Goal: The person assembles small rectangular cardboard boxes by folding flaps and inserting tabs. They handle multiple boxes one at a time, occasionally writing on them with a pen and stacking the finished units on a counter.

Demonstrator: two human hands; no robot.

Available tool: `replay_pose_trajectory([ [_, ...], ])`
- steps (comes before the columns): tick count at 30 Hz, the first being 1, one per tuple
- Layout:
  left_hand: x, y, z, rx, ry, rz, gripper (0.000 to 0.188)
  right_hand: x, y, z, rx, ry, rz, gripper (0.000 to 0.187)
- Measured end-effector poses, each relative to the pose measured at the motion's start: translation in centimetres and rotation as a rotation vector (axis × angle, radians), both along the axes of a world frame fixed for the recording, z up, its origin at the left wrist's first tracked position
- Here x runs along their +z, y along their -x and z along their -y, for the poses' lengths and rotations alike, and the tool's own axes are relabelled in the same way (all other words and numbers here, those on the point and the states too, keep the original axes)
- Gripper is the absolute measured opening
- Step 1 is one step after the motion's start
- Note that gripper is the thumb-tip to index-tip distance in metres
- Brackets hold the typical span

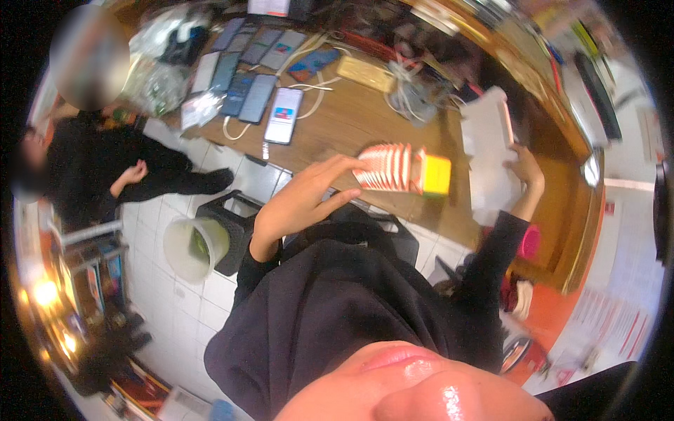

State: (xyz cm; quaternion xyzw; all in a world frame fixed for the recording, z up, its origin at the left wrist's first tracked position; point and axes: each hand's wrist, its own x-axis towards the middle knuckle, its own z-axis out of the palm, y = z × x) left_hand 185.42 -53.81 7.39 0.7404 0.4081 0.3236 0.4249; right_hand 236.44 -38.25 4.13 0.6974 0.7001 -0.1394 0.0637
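Observation:
On the wooden table (pixel 330 137), near its front edge, lies a row of orange-and-white striped, folded-looking packets (pixel 385 168) with a yellow box-like piece (pixel 436 175) at its right end. My left hand (pixel 303 200) is at the row's left end, fingers stretched and thumb apart, the tips touching or very near it. To the right, a large whitish sheet (pixel 486 158), paper or thin plastic, lies with its right edge curled up. My right hand (pixel 526 172) has that edge between thumb and fingers. The fingertips are partly hidden.
Several phones (pixel 283 116) with white cables cover the table's far left, beside clear plastic bags (pixel 156 84). A yellowish slab (pixel 366 74) and tangled cables (pixel 414 91) lie farther back. A pale bin (pixel 196 247) stands on the tiled floor. Another person (pixel 119 161) sits at left.

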Motion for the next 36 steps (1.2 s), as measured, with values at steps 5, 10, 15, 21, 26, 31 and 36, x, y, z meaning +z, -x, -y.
replay_pose_trajectory([
  [5,-0.5,5.7,-1.4,0.179,0.002,-0.09,0.033,-9.7,-5.9,-8.2,-0.019,0.249,-0.036,0.06],
  [10,-2.9,14.3,-2.6,0.324,0.119,0.094,0.033,-11.6,-15.3,-10.3,-0.048,-0.025,0.098,0.03],
  [15,-3.5,22.6,-5.7,0.562,0.029,-0.097,0.032,-3.7,17.1,-10.6,0.035,0.119,-0.557,0.014],
  [21,-9.0,34.8,-18.6,0.761,-0.18,0.409,0.03,3.1,56.3,-15.1,0.747,0.103,-0.677,0.025],
  [26,-15.8,42.6,-28.7,1.166,-0.232,0.434,0.042,-13.3,82.9,-25.8,0.772,-0.073,-1.07,0.026],
  [31,-20.4,46.0,-30.6,1.303,-0.093,0.098,0.044,-18.5,95.4,-27.8,0.241,-0.309,-0.73,0.057],
  [36,-22.4,47.6,-33.5,1.317,0.011,0.011,0.062,-17.2,100.3,-28.3,0.024,-0.416,-0.729,0.053],
])
